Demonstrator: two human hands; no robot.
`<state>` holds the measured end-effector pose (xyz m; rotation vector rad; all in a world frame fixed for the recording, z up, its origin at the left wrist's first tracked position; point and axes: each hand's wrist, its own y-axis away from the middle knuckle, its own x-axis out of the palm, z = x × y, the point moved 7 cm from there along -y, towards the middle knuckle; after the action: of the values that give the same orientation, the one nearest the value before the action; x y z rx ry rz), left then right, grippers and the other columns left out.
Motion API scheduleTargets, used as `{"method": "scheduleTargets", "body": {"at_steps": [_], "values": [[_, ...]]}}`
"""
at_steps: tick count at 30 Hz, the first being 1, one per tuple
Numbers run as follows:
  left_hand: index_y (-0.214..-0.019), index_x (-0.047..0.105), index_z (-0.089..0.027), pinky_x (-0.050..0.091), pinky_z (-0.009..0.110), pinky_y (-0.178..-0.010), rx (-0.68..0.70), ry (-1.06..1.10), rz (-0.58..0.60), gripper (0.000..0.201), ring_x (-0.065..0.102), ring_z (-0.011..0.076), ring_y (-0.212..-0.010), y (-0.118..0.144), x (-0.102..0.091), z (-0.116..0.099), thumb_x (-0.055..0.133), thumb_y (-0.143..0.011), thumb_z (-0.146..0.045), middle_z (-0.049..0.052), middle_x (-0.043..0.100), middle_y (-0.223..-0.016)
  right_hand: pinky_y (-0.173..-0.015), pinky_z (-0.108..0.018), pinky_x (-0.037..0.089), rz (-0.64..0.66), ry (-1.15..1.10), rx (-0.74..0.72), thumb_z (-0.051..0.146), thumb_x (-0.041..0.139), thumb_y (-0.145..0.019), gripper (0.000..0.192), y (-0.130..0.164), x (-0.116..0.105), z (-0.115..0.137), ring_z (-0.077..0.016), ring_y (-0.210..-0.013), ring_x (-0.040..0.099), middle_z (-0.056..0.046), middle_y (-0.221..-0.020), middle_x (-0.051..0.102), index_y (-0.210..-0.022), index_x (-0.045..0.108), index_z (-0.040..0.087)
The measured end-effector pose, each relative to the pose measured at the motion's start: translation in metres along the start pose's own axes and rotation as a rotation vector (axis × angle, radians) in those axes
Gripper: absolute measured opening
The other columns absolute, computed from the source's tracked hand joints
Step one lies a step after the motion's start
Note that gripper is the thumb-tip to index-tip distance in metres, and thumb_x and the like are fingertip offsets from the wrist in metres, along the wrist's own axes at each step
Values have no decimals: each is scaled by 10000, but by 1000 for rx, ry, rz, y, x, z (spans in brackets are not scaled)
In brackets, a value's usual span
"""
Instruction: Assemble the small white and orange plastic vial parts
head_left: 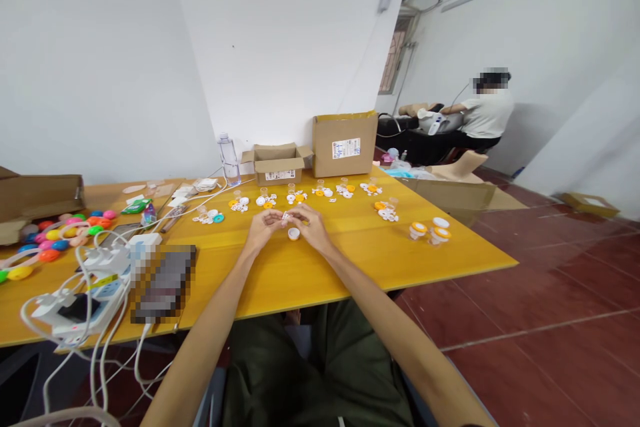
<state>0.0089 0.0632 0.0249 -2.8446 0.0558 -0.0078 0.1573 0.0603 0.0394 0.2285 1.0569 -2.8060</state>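
My left hand (263,227) and my right hand (311,225) meet above the yellow table, fingertips pinched together. Between them is a small white plastic part (286,216), too small to make out in detail. Just below the fingers, a white round cap (293,233) rests on the tabletop. Beyond my hands lie small groups of white and orange pieces with clear cups, among them one pile (299,197) straight ahead. A pile with a turquoise ring (219,218) lies to the left of my left hand.
Orange-rimmed clear cups (418,230) stand at the right. Behind the piles are an open carton (276,163), a closed carton (345,147) and a bottle (229,161). Power strips (107,290), cables, a phone (166,282) and colourful balls occupy the left. A person (487,110) sits far right.
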Motion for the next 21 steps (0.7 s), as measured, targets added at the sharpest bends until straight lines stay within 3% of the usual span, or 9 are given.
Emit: {"method": "scheduleTargets", "body": {"at_steps": [5, 13, 21], "values": [[-754, 708, -187, 575, 369, -842, -2, -12, 10, 269, 710, 210, -819, 0, 0, 1, 860, -558, -292, 41, 752, -796, -784, -337, 547, -9, 30, 7, 356, 637, -853, 138, 1, 0, -1, -204, -830, 637, -38, -892, 688, -857, 735, 260], [-761, 716, -181, 581, 384, -850, -4, -15, 28, 262, 720, 214, -817, -1, 1, 2, 856, -562, -277, 52, 762, -813, -816, -347, 519, -18, 129, -140, 326, 575, -914, 169, 5, 0, 9, -216, -851, 619, -52, -876, 654, -881, 728, 263], [-760, 725, -182, 584, 385, -850, -7, -12, 24, 250, 722, 217, -816, 0, 1, 2, 851, -562, -270, 53, 769, -810, -825, -326, 514, -5, 214, -129, 311, 543, -938, 183, 6, 1, 10, -209, -862, 616, -45, -886, 648, -887, 714, 273]]}}
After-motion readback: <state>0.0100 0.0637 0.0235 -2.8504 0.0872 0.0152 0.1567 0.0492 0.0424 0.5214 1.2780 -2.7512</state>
